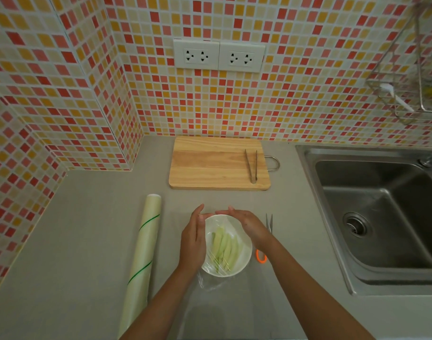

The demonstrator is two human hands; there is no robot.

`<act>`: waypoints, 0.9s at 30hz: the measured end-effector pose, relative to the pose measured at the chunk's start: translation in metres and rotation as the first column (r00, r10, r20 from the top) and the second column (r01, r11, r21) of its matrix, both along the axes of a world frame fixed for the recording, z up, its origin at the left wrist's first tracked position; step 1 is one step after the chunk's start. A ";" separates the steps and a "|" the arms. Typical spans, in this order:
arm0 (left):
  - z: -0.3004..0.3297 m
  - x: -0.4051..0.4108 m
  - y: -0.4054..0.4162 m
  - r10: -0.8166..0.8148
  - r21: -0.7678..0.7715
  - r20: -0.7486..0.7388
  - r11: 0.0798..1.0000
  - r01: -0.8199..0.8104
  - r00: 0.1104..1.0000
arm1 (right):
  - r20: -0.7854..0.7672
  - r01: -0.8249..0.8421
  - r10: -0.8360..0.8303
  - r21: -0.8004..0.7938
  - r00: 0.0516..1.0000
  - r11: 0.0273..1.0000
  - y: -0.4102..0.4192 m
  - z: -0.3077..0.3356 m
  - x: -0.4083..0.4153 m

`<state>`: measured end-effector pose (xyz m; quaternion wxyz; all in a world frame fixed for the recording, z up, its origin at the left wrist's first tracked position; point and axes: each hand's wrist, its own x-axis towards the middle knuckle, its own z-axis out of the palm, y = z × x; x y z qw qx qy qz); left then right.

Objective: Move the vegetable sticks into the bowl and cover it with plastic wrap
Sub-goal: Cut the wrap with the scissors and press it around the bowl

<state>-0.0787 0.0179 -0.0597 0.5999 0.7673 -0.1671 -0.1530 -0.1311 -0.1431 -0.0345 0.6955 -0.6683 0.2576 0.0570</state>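
White and round, the bowl (237, 263) sits on the grey counter (82, 241) with pale green vegetable sticks (224, 249) lying inside it, side by side. Clear plastic wrap (217, 282) is stretched over the bowl's mouth, and a loose flap of it trails off the bowl's near edge onto the counter toward me.

I see my left hand (194, 238) against the bowl's left side, fingers straight and together, its grip flat on the wrapped rim rather than curled round it. My right hand (244, 223) lies over the bowl's far right rim, fingers extended and pressing down, holding nothing in a pinch that I can make out. The two sets of fingertips nearly meet at the bowl's far edge.

Left of the bowl lies the roll of wrap (143, 251), long and pale with green stripes. Just right of the bowl are scissors (265, 241) with orange handles, partly hidden by my right wrist. Beyond the bowl is a wooden cutting board (210, 165) carrying metal tongs (252, 165). Well to the bowl's right is a steel sink (381, 212).
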 end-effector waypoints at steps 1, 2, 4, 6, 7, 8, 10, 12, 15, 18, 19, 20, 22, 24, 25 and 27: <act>-0.001 0.000 0.000 -0.006 0.001 -0.004 1.000 0.006 1.000 | -0.003 -0.003 0.003 0.015 1.000 1.000 0.000 0.001 -0.001; -0.002 0.001 0.000 -0.012 0.000 -0.008 1.000 0.012 1.000 | -0.004 0.004 -0.004 0.025 1.000 1.000 0.000 0.003 -0.003; -0.004 0.003 0.000 -0.025 0.006 -0.019 1.000 0.025 1.000 | 0.002 0.020 -0.020 0.035 1.000 0.999 0.003 0.005 -0.006; -0.006 0.006 0.000 -0.047 0.033 -0.015 0.998 0.048 0.999 | 0.017 0.041 -0.041 0.031 0.999 0.999 0.006 0.001 -0.009; -0.006 0.007 -0.001 -0.065 0.047 -0.007 0.997 0.065 0.998 | 0.022 0.059 -0.060 0.027 0.998 0.998 0.006 -0.001 -0.011; -0.007 0.010 -0.001 -0.086 0.060 0.001 0.994 0.086 0.996 | 0.023 0.084 -0.085 0.027 0.996 0.996 0.007 -0.003 -0.013; -0.005 0.016 -0.003 -0.133 0.095 0.017 0.987 0.131 0.991 | 0.050 0.139 -0.139 0.004 0.989 0.990 0.011 -0.005 -0.018; -0.001 0.024 -0.006 -0.138 0.124 0.044 0.983 0.132 0.989 | 0.106 0.235 -0.230 -0.038 0.967 0.971 0.018 -0.006 -0.024; 0.004 0.029 -0.007 0.012 0.146 0.106 0.989 -0.028 0.994 | 0.170 0.393 -0.383 -0.029 0.908 0.919 0.030 -0.010 -0.033; 0.006 0.027 -0.004 0.136 0.283 0.014 0.950 -0.134 0.991 | 0.189 0.460 -0.449 -0.017 0.874 0.888 0.035 -0.011 -0.040; 0.004 0.023 -0.003 0.143 0.335 -0.020 0.934 -0.128 0.989 | 0.193 0.476 -0.464 -0.018 0.865 0.879 0.036 -0.011 -0.042; 0.003 0.019 -0.003 0.143 0.364 -0.035 0.924 -0.121 0.989 | 0.198 0.486 -0.474 -0.019 0.858 0.874 0.037 -0.010 -0.043; 0.003 0.012 -0.002 0.155 0.385 -0.036 0.914 -0.130 0.987 | 0.208 0.492 -0.478 -0.019 0.853 0.870 0.038 -0.010 -0.043; 0.002 0.008 -0.001 0.187 0.407 -0.033 0.900 -0.158 0.982 | 0.220 0.493 -0.477 -0.018 0.851 0.870 0.039 -0.011 -0.043; 0.001 0.008 -0.001 0.199 0.418 -0.036 0.893 -0.166 0.979 | 0.224 0.495 -0.479 -0.016 0.849 0.869 0.039 -0.011 -0.043; 0.000 0.008 -0.001 0.202 0.449 -0.054 0.880 -0.157 0.978 | 0.225 0.502 -0.487 -0.010 0.844 0.865 0.040 -0.011 -0.043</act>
